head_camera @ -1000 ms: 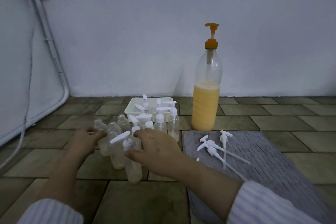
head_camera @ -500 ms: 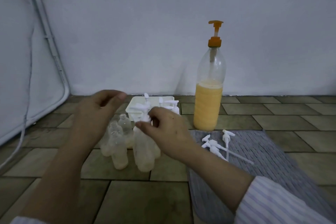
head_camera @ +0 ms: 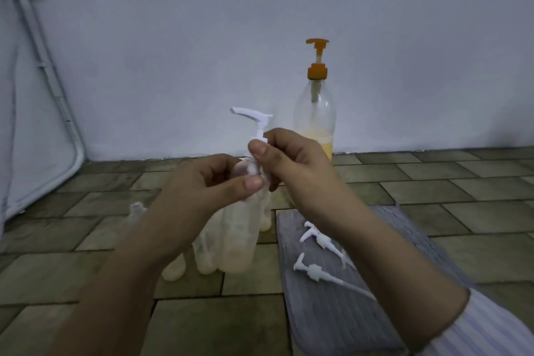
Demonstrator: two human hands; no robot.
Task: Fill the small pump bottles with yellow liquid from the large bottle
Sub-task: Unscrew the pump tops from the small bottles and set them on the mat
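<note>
I hold a small clear pump bottle (head_camera: 241,228) raised in front of me. My left hand (head_camera: 202,193) grips its shoulder with thumb and fingers. My right hand (head_camera: 291,167) pinches the collar of its white pump head (head_camera: 254,118), whose spout points left. Behind my hands stands the large bottle (head_camera: 316,113) with an orange pump, yellow liquid in its lower part. Several other small clear bottles (head_camera: 135,211) stand on the floor below my hands, mostly hidden by my arms.
A grey ribbed mat (head_camera: 341,283) lies on the tiled floor at right with several loose white pump heads (head_camera: 318,272) on it. A white wall rises behind, with a cable conduit (head_camera: 49,72) at left. The white tray is hidden behind my hands.
I have lifted one small bottle off the floor toward me. My left hand has come onto its shoulder and my right hand has moved up to the pump collar.
</note>
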